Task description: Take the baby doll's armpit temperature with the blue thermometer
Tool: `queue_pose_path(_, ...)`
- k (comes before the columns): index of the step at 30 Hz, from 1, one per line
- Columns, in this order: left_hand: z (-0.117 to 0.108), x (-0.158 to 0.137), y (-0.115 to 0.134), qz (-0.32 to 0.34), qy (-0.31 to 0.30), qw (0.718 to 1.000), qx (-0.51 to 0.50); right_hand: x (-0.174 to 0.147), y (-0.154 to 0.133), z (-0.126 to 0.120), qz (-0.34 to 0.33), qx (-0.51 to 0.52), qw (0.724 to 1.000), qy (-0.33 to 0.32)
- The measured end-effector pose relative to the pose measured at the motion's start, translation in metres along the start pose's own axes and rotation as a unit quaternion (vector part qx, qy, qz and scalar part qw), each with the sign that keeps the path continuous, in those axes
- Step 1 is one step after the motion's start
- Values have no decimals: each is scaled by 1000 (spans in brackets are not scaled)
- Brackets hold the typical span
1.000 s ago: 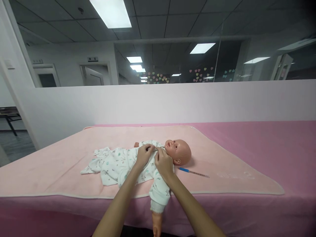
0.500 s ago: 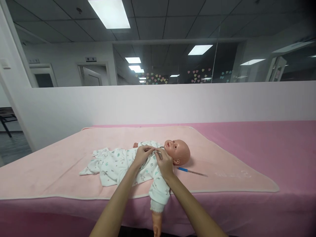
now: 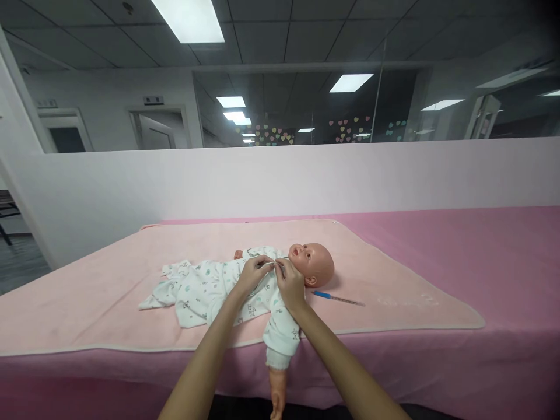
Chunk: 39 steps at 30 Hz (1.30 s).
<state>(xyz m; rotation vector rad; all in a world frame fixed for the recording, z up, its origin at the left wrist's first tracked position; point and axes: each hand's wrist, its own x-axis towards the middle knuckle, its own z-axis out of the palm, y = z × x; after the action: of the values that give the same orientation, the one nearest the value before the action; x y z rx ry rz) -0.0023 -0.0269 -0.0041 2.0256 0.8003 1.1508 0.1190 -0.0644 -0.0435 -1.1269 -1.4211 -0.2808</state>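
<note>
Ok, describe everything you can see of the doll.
The doll has a bald, smooth head that looks like plastic or rubber, and wears white clothes with small green and dark prints. It lies on its back on a peach blanket, head toward the picture's right. Its near arm, bare below the cuff, reaches out past the blanket's near edge. The left hand and right hand pinch the clothes near its neck.

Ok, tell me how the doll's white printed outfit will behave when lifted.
The white outfit is probably floppy, since it lies creased and loosely spread. Lifting it would likely bring the doll along, because the doll's arm pokes out of the sleeve.
</note>
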Motion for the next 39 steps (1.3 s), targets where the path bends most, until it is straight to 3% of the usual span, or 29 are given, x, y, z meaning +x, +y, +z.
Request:
queue_pose_path(23, -2, -5, 6, -34, -13, 995, -89, -2, -2, -2, -9, 6, 1000, -8)
queue_pose_path(27, -11, -21, 8, -30, -33, 998, -32, -1, 0, -2, 28, 48, 998, 22)
queue_pose_path(29, -16, -32, 7, -33, 7, 999, 21, -2, 2, -3, 33, 61, 997, 33)
queue_pose_path(34, -14, -55, 1, -33, 199, 972, 117, -4, 3, -4, -8, 54, 998, 18)
queue_pose_path(37, -9, -59, -1, 23, 217, 961, 171, -3, -2, -3, -61, 15, 998, 10)
queue_pose_path(39, -6, -59, -2, 42, 210, 957, 194, -1, -9, 0, -117, -11, 993, -30)
